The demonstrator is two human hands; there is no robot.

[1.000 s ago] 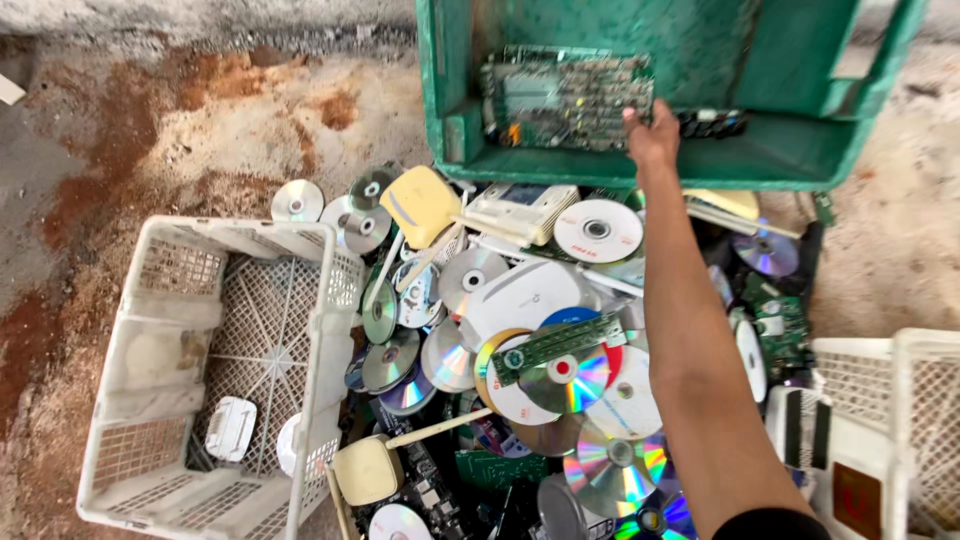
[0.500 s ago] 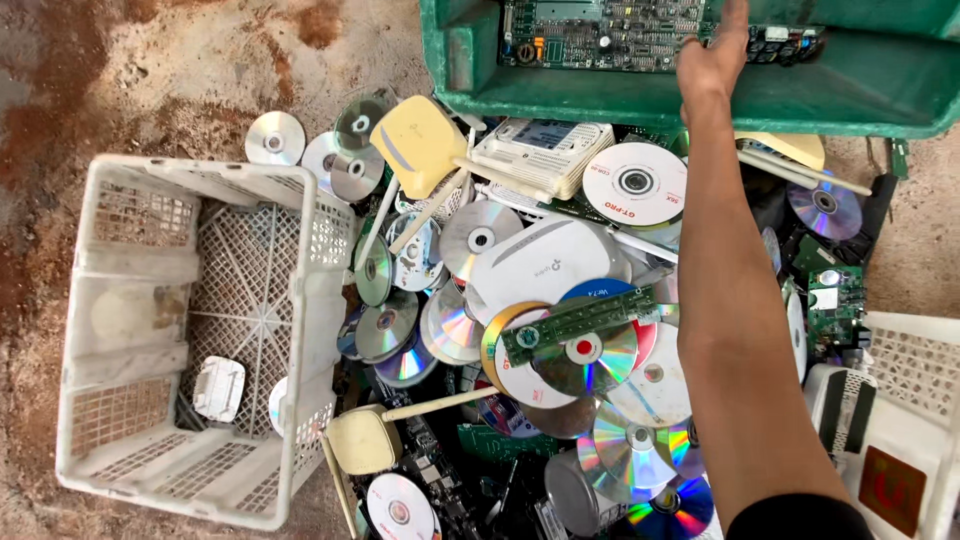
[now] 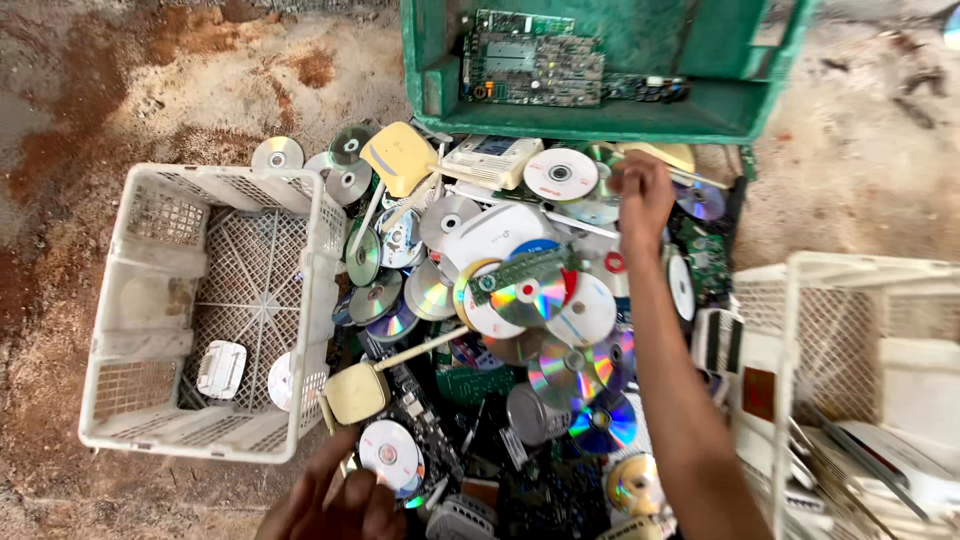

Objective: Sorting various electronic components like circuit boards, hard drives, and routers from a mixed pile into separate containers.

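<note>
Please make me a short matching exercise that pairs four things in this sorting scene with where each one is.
Things:
1. large green circuit board
2. small white rounded plastic device
3. person's right hand
4. person's left hand

Places:
A. at the bottom edge of the view, beside a white-faced disc
B. inside the green plastic crate
C. on the floor of the white lattice plastic basket on the left
D. on the far side of the heap of discs, just below the green crate

Pairs: 1-B, 2-C, 3-D, 4-A
</note>
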